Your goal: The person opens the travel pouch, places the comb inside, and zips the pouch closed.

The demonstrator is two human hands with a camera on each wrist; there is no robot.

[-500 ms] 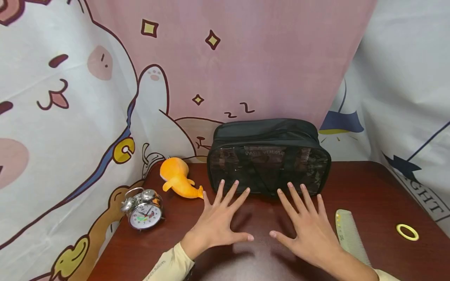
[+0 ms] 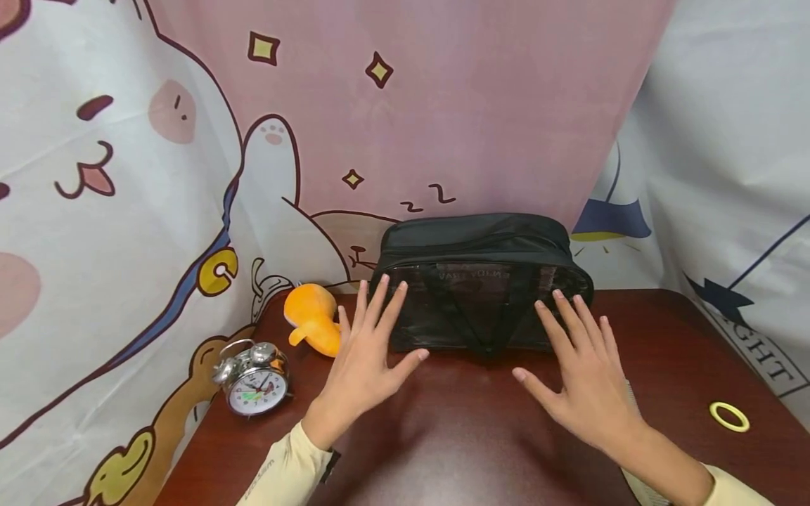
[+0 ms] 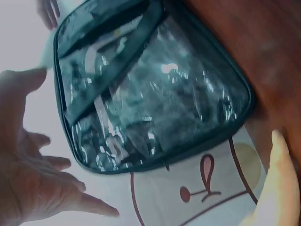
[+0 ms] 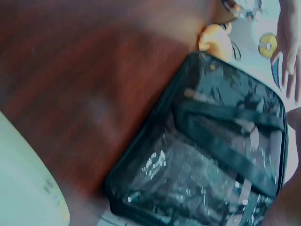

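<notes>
A black bag (image 2: 484,309) with a see-through front panel and crossing dark straps stands at the back of the table. My left hand (image 2: 361,369) hovers with spread fingers before the bag's left end, overlapping it in the head view. My right hand (image 2: 588,390) hovers likewise near its right end, fingers spread, holding nothing. Behind the left hand, an orange plush toy (image 2: 313,320) is partly hidden. In the left wrist view, the bag's clear panel (image 3: 178,89) lies beyond the left hand (image 3: 37,183). A pale comb (image 2: 639,488) is mostly covered by the right hand and forearm.
A silver twin-bell alarm clock (image 2: 258,390) stands at the left of the dark red-brown table (image 2: 455,450). On the right lies a yellow ring (image 2: 729,417). Printed cloth (image 2: 481,105) hangs behind the table and along both sides.
Both hands have moved apart and farther forward, the left toward the left and the right toward the right. The comb and plush toy are now more covered. The bag has stayed in place.
</notes>
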